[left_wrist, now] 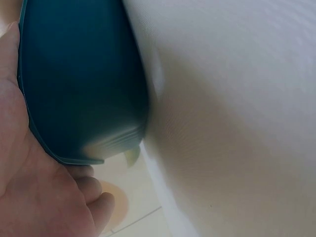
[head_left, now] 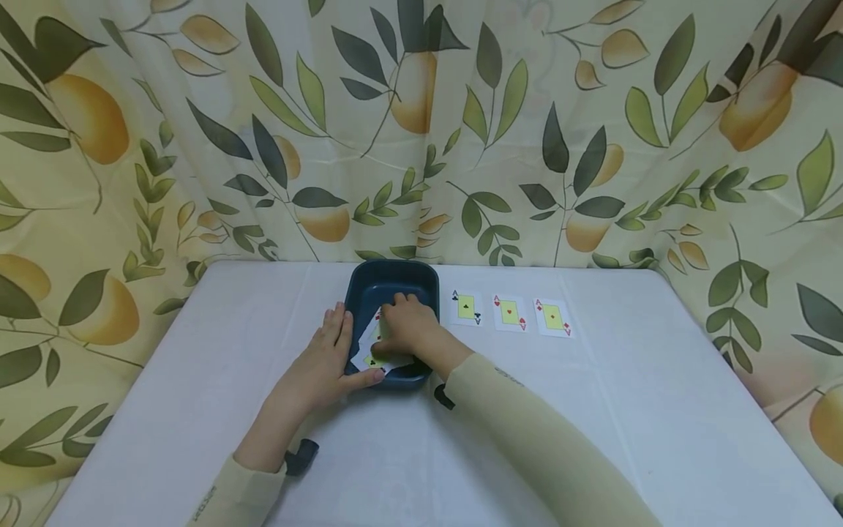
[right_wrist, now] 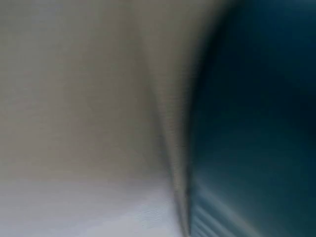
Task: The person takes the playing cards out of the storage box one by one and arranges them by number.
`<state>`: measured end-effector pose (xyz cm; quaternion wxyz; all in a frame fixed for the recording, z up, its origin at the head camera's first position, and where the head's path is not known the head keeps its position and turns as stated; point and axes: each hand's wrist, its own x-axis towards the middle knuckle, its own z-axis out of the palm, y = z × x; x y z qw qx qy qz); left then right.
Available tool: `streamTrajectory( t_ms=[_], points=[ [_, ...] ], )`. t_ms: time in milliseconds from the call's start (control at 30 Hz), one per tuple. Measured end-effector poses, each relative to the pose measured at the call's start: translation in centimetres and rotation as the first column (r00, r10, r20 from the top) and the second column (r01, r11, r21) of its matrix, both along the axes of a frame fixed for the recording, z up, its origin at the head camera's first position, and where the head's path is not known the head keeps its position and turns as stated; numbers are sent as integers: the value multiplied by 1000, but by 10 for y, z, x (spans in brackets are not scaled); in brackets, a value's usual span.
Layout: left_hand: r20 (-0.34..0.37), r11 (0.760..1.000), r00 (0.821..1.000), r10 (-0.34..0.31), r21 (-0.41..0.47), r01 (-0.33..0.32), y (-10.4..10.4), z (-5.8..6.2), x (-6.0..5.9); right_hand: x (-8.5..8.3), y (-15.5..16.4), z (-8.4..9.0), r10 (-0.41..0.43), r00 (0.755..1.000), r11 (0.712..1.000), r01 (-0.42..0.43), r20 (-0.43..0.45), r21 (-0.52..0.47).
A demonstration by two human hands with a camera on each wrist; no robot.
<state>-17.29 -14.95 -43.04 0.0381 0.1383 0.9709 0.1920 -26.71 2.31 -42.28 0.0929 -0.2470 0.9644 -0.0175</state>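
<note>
A dark blue tray (head_left: 351,282) stands near the table's far edge, with several playing cards (head_left: 375,362) overlapping in its front part. My left hand (head_left: 323,359) rests against the tray's left side, fingers straight along it and thumb across the front rim. In the left wrist view the palm lies along the rim. My right hand (head_left: 411,329) reaches into the tray over the cards, thumb and fingers bent down to them. Its palm side is hidden, so I cannot tell whether it pinches a card. The right wrist view shows only the tray's blurred outer wall (right_wrist: 252,133) and cloth.
Right of the tray, three cards lie face up in a row: the ace of clubs (head_left: 466,307), ace of hearts (head_left: 510,312) and ace of diamonds (head_left: 553,317). A white cloth (head_left: 593,410) covers the table. A fruit-patterned curtain (head_left: 487,146) hangs behind.
</note>
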Motion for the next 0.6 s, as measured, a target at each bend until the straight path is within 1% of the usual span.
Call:
streamTrajectory(
  t_ms=[167, 333, 433, 600],
  points=[
    [-14, 1000, 1000, -3, 6, 3, 0, 1, 0, 1, 0, -1, 9, 999, 1000, -10, -31, -26],
    [-5, 1000, 1000, 2, -1, -2, 0, -1, 0, 3, 2, -4, 48, 998, 999, -48, -39, -1],
    [6, 1000, 1000, 5, 5, -5, 0, -2, 0, 4, 2, -4, 62, 997, 998, -62, -35, -10],
    [5, 1000, 1000, 3, 11, -3, 1, -1, 1, 5, 0, -1, 67, 998, 997, -67, 6, -49]
  ],
)
